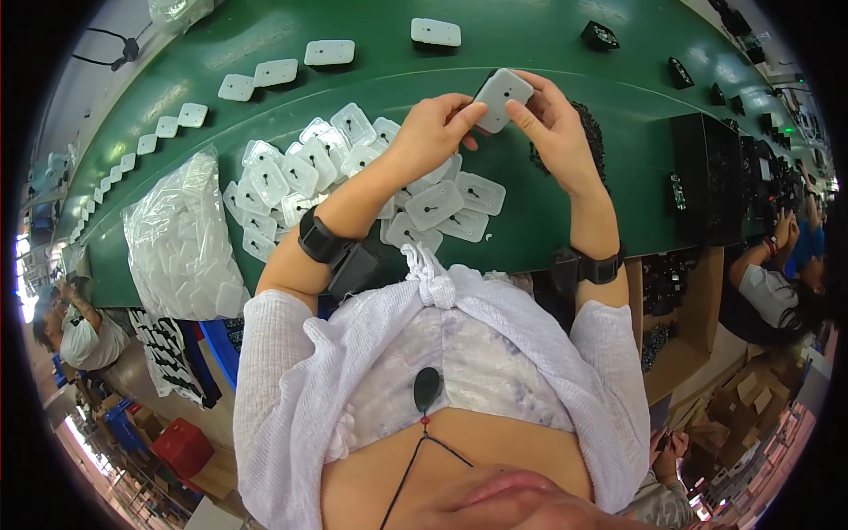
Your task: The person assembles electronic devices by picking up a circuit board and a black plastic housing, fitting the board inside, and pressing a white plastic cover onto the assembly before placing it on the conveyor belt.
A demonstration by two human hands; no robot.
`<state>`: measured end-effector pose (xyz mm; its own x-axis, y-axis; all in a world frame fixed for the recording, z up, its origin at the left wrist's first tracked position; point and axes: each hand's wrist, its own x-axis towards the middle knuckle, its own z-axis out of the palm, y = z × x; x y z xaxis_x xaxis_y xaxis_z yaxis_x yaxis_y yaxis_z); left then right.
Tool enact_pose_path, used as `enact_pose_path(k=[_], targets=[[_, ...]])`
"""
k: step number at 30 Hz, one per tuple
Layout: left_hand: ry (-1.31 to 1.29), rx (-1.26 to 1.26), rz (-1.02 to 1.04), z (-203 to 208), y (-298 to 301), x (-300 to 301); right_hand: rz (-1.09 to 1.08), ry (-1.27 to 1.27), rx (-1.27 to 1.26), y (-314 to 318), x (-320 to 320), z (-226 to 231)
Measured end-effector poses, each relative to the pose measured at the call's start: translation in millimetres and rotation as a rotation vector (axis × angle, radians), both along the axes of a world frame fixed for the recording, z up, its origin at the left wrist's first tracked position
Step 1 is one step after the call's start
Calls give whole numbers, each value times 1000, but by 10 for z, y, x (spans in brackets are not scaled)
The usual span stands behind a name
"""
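Note:
Over the green table, both my hands hold a small black box with a white rounded cover (505, 95), which has a dark hole in its middle. My left hand (435, 131) pinches its lower left edge between thumb and fingers. My right hand (558, 132) grips the right side, with the thumb lying on the white face and the fingers behind. Beneath and left of my left forearm lies a loose pile of white rounded plates (300, 172), several with a short dark mark. A heap of tiny black parts (590, 132) lies beside my right hand, partly hidden by it.
White-covered boxes (329, 53) form a curved row along the green table's (521, 35) far strip. Black housings (600, 35) stand at far right. A clear bag of white plates (181, 238) lies left; a large black box (707, 177) stands right. Other people work at both sides.

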<state>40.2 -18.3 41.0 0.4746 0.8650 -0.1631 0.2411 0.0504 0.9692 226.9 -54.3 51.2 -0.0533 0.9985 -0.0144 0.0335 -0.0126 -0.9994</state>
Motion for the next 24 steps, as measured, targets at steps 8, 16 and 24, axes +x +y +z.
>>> enact_pose_path(k=[8,16,24], targets=[[-22,-3,-22,-73,-112,26,-31,3,67,31,-55,-68],[-125,-46,15,-146,-65,-106,-37,-453,215,498,70,53],[296,338,188,-94,221,-618,173,-658,155,1568,725,-390]])
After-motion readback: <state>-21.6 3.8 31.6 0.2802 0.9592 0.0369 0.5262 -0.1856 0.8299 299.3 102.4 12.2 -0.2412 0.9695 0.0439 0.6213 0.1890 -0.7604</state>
